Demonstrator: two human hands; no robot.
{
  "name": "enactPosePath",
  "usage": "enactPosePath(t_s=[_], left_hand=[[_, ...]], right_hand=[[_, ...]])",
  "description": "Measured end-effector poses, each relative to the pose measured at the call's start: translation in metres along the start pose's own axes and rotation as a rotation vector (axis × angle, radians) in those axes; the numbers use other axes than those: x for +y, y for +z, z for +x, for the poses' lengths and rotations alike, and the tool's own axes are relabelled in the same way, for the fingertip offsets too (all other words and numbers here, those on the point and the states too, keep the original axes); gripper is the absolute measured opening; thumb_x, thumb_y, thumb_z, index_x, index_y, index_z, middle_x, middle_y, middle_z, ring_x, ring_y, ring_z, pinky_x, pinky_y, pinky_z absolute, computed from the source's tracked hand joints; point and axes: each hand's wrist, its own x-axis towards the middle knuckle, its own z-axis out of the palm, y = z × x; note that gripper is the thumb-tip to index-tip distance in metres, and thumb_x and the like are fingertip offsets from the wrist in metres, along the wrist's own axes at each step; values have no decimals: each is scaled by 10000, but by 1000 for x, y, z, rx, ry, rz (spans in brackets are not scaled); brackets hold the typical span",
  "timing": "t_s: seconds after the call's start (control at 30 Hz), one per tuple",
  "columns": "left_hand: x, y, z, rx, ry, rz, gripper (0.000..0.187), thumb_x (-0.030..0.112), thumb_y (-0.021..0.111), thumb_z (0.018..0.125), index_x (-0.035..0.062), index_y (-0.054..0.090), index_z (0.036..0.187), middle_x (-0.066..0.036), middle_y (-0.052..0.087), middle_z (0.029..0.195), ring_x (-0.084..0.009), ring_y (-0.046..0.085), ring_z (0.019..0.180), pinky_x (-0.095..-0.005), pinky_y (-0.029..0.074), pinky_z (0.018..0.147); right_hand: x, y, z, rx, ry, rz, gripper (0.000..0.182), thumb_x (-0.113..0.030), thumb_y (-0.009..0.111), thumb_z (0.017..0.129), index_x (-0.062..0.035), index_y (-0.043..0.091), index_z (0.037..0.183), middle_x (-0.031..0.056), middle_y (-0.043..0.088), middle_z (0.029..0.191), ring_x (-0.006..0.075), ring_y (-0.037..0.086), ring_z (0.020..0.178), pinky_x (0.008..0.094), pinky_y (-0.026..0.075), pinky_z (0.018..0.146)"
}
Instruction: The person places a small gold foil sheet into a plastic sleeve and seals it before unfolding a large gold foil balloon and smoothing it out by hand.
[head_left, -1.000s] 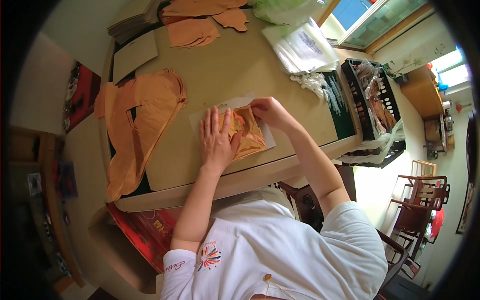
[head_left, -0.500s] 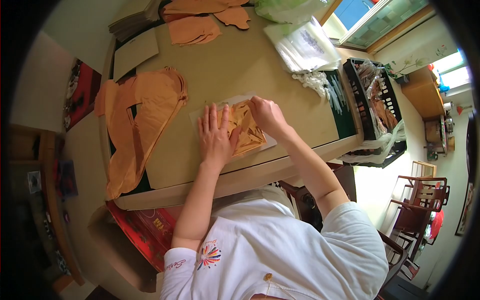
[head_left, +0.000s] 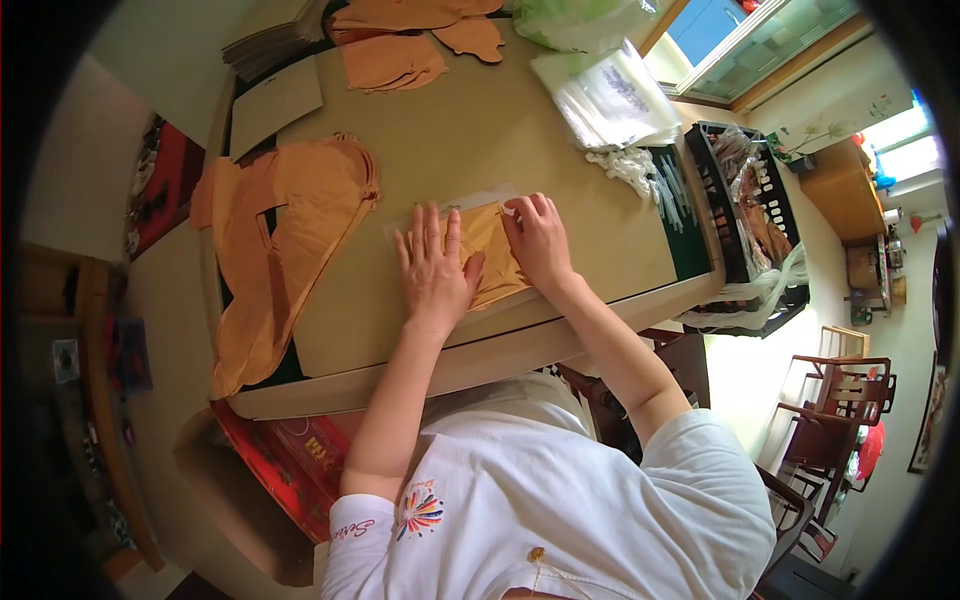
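Observation:
In front of me on the tabletop lies a folded, shiny orange-gold foil balloon [head_left: 489, 243]. A pale translucent sheet [head_left: 497, 194] shows along its far edge. Spread flat, my left hand [head_left: 436, 272] presses on the balloon's left side with fingers stretched out. My right hand [head_left: 538, 240] is at its right edge, fingers bent and pinching or pressing the border; the fingertips are partly hidden. To the left lies a stack of flat, uninflated orange foil balloons [head_left: 300, 205].
More flat orange foil pieces [head_left: 395, 62] lie at the back beside a tan card [head_left: 276, 106]. Clear plastic bags [head_left: 610, 100], white ribbon [head_left: 630, 165] and thin straws [head_left: 672, 190] are on the right. A black crate [head_left: 728, 215] stands beyond the table edge [head_left: 640, 302].
My right hand's fingers have shifted their grip along the balloon's right edge. The foil now looks flatter and less creased. My left hand remains spread on it.

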Motion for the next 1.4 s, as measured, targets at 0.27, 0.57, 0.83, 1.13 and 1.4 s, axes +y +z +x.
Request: enactPosePath(t_s=[0.27, 0.57, 0.83, 1.13, 1.4], left_hand=[[1, 20, 13, 13, 91, -26, 585, 298, 527, 890, 163, 395, 1444, -127, 311, 1521, -295, 252, 1424, -556, 156, 1153], [6, 12, 10, 20, 110, -49, 567, 365, 571, 907, 229, 413, 1434, -59, 335, 1516, -300, 264, 1414, -686, 137, 1084], [7, 10, 10, 10, 130, -47, 550, 358, 568, 908, 237, 429, 1426, -53, 326, 1521, -311, 237, 1424, -688, 128, 1088], [3, 18, 9, -31, 99, 6, 621, 335, 507, 922, 89, 338, 1466, -65, 257, 1559, -263, 194, 1451, -651, 93, 1115], [-10, 11, -3, -74, -29, 37, 771, 530, 456, 934, 82, 206, 1509, -109, 211, 1571, -258, 176, 1458, -629, 88, 1131]], right_hand=[[11, -10, 1, -19, -116, 4, 212, -51, 635, 813, -80, 632, 1024, 110, 573, 991, 310, 542, 928, 407, 456, 805], [14, -30, -2, -191, -254, -184, 467, -35, 634, 731, -119, 644, 1191, 97, 572, 1219, 285, 506, 1163, 427, 381, 987], [11, -21, 1, -123, -211, -53, 428, -56, 607, 789, -73, 615, 1216, 131, 563, 1245, 313, 510, 1177, 455, 370, 1025], [-11, 5, -19, -267, -184, -211, 503, -179, 492, 921, -16, 426, 1393, 153, 413, 1460, 278, 336, 1392, 452, 234, 1147], [-13, 4, -21, -288, -126, -283, 556, -332, 422, 972, -21, 372, 1431, 143, 339, 1510, 268, 269, 1425, 475, 166, 1166]])
